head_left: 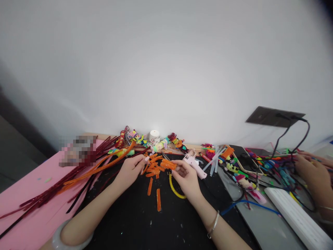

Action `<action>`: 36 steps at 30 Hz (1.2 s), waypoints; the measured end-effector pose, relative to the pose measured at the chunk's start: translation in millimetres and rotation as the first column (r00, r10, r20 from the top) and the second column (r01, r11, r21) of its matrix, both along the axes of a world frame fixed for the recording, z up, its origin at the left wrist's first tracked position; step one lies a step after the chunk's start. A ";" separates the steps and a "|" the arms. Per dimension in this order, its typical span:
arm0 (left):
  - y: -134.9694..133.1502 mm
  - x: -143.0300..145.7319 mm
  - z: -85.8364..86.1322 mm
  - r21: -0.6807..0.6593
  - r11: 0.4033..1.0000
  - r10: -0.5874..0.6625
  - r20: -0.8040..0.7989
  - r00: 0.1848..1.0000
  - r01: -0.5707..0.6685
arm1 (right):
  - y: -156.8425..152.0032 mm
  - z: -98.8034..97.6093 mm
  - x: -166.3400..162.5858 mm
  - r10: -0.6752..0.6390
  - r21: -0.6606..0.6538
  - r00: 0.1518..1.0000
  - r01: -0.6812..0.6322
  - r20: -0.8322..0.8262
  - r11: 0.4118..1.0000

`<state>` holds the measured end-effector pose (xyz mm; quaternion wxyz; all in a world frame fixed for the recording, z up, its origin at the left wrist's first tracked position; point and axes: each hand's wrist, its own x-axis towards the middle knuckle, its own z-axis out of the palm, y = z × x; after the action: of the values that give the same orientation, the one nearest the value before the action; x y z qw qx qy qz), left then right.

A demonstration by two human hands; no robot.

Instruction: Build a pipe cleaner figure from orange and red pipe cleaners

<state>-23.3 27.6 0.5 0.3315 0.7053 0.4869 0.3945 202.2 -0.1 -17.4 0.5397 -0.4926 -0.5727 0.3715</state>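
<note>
- Left hand [130,170]: it is stretched forward over the black mat [135,215]. The fingers [142,162] are drawn close together, with the tips laid on the left edge of the orange heap [153,168]. Whether a piece is pinched between them cannot be told.
- Right hand [186,176]: the fingers [179,166] are curled and closed on the orange bundle [168,164], a short sheaf of cut pipe-cleaner lengths. The bundle is held just above the mat, at the right of the heap.
- Orange heap: cut stubs are scattered on the mat between the two hands. Two loose stubs [158,200] are lying nearer the person.
- Yellow pipe cleaner [173,189]: it is curved on the mat and passes under the right hand.
- Glue gun [195,166]: white and pink, it is laid just beyond the right hand.
- Long pipe cleaners [78,173]: dark red and orange, they are fanned across the pink sheet [31,194] at the left of the counter.
- White jar [154,136]: it is stood against the wall among small finished figures.
- Co-worker's hand [310,173]: it is seen at the far right among tangled coloured pieces, well apart from the person's hands.
</note>
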 end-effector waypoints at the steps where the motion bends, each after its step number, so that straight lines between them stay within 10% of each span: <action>1: 0.9 0.3 -1.1 -0.022 1.000 -0.013 0.019 1.000 0.013 | -0.7 0.9 -0.6 0.012 0.008 1.000 -0.012 0.005 1.000; 10: -12.3 17.1 -7.7 -0.186 0.928 -0.256 0.313 0.915 0.324 | -4.1 1.2 -3.5 0.148 0.030 0.985 -0.151 0.094 0.988; 17: -3.2 12.8 -11.0 -0.180 0.979 -0.026 0.357 0.934 0.096 | -1.8 5.5 9.7 -0.040 0.228 0.943 -0.039 0.330 0.973; 21: 3.1 7.5 -6.6 -0.137 0.986 0.145 0.394 0.908 -0.099 | 7.0 12.7 28.9 -0.411 0.364 0.691 0.225 0.595 0.904; 27: 3.9 8.8 -8.2 -0.195 0.968 0.237 0.495 0.836 -0.159 | 14.0 14.1 43.7 -0.389 0.213 0.267 0.511 0.882 0.833; 36: 3.2 10.4 -8.4 -0.244 0.966 0.208 0.560 0.802 -0.080 | 20.1 12.8 60.1 -0.228 0.028 0.319 0.526 0.920 0.850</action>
<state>-12.9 30.8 -7.9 0.5051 0.4729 0.4533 0.5619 262.2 20.0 -4.7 0.1447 -0.8026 -0.5785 -0.0129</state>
